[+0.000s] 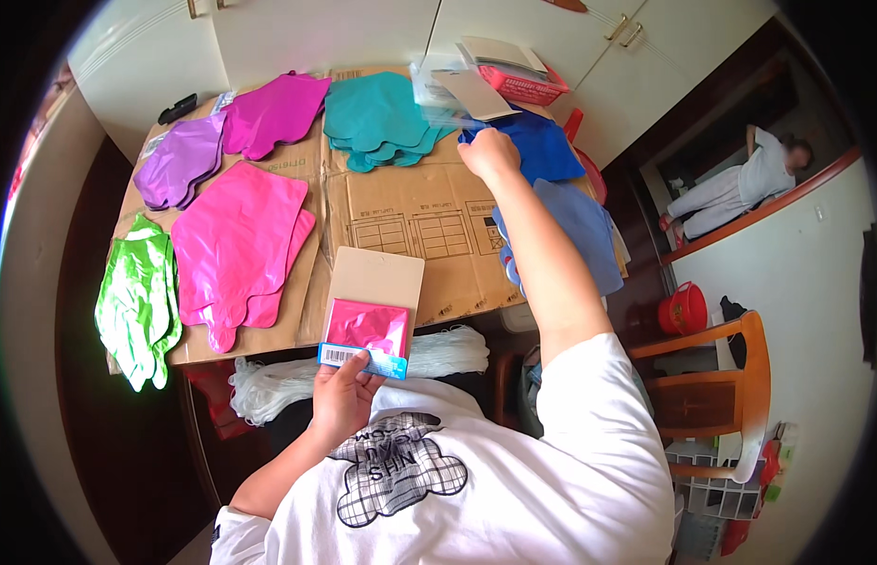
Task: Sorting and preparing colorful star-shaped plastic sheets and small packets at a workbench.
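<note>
My left hand (344,391), close to my chest, grips the lower end of a beige backing card (374,273). A folded shiny pink foil packet (366,325) lies on that card, with a blue barcode label (387,363) across its bottom under my thumb. My right hand (492,155) reaches to the far right of the table, its fingers closed at the edge of a clear plastic bag (443,117). Right beside it lie dark blue flat foil balloons (552,146). Nearer are light blue ones (580,231). My right fingertips are partly hidden.
Cardboard (401,202) covers the table. Stacks of flat foil balloons lie there: teal (377,108), magenta (274,113), purple (179,160), pink (236,235), green (137,301). A red basket (523,87) stands at the back. White yarn (438,353) hangs below the front edge; a chair (712,395) stands right.
</note>
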`<state>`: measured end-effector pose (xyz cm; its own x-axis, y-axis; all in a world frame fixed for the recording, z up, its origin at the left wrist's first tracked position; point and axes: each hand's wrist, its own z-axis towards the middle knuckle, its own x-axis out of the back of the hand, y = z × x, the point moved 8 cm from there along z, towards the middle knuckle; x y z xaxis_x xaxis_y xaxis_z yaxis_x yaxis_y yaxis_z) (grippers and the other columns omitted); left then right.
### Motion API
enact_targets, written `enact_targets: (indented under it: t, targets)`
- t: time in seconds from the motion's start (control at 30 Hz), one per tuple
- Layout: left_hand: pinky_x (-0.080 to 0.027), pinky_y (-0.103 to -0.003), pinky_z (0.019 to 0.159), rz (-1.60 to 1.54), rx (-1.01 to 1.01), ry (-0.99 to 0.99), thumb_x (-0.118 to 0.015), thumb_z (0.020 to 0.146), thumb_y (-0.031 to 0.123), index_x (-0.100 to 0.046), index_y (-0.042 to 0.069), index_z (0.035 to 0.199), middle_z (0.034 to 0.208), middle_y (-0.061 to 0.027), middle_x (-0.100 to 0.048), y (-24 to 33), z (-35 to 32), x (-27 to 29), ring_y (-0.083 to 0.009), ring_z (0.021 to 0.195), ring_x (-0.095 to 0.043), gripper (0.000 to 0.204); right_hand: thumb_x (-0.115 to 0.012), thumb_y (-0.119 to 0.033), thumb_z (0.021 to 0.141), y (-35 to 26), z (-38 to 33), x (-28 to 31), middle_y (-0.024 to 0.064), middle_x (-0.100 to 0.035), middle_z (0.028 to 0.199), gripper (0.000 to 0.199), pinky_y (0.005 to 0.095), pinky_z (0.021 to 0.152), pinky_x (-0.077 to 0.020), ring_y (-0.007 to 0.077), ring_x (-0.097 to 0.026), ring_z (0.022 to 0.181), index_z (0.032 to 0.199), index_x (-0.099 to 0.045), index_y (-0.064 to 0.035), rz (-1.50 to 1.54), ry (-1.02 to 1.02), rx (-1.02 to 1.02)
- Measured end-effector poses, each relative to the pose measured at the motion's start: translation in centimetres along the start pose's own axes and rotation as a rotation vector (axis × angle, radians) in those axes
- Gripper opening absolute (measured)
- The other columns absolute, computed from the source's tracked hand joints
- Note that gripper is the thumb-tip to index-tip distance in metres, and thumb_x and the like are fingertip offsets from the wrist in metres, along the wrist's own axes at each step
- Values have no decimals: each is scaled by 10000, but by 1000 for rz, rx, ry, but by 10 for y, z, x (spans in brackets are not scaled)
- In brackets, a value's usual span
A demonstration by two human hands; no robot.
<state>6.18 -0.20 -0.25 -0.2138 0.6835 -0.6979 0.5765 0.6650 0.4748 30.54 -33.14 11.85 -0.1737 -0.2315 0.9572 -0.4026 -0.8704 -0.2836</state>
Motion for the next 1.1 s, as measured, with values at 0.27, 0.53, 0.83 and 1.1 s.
enact_targets:
  t: [0.27, 0.53, 0.83, 1.1]
  targets:
    - [-576, -377, 820, -22, 4, 26, -562, 923, 12, -580, 88, 1012, 937, -35, -672, 13, -2, 17, -166, 861, -674, 119, -667, -277, 771, -19, -13, -23, 208, -677, 1077, 360, 420, 826, -538, 350, -662, 983, 997, -697, 2, -127, -139, 87]
    - [-571, -348, 820, 21, 39, 2, -554, 931, 26, -582, 86, 1044, 980, -36, -669, 12, 1, 13, -169, 903, -674, 131, -639, -213, 773, -64, 41, -11, 135, -703, 903, 176, 454, 825, -487, 302, -668, 877, 790, -714, -55, -281, 282, 578]
    - [-560, -352, 846, 79, 81, -4, -560, 924, 38, -553, 76, 1126, 1068, -67, -662, 15, 0, 15, -203, 972, -669, 205, -652, -178, 794, -66, 63, -28, 97, -701, 781, 103, 428, 743, -484, 262, -686, 798, 780, -714, -97, -378, 367, 608]
    - [-562, -336, 818, 100, 83, 20, -567, 925, 45, -563, 88, 1097, 1016, -40, -663, 16, -4, 11, -169, 915, -669, 177, -748, -218, 804, -15, 88, -26, 100, -683, 725, 239, 306, 592, -513, 177, -641, 595, 764, -662, 1, 313, -11, 327]
